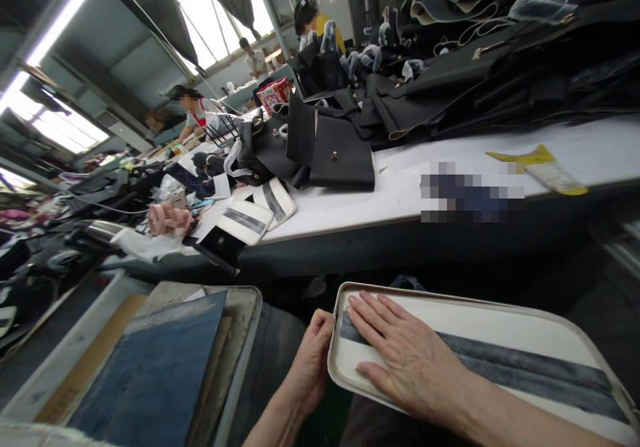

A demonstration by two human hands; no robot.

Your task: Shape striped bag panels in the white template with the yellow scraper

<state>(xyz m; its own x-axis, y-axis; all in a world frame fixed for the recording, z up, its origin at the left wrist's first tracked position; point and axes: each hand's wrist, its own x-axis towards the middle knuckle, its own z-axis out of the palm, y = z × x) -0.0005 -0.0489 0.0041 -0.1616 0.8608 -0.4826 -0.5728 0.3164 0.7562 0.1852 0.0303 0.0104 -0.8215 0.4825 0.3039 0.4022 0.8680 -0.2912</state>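
A large white rounded panel [500, 330] with a dark grey stripe lies across my lap at the bottom right. My right hand [405, 354] rests flat on its left end, fingers stretched out over the stripe. My left hand [313, 360] grips the panel's left edge from the side, fingers curled under it. Similar smaller white panels [250, 219] with grey stripes lie on the long white table [400, 194] ahead.
Black bag pieces [343, 154] and piles of black leather [500, 54] cover the table. A pink fan [167, 220] and a phone [220, 244] sit at its left. A grey tray with a blue board [160, 360] stands at my left. Other people work in the background.
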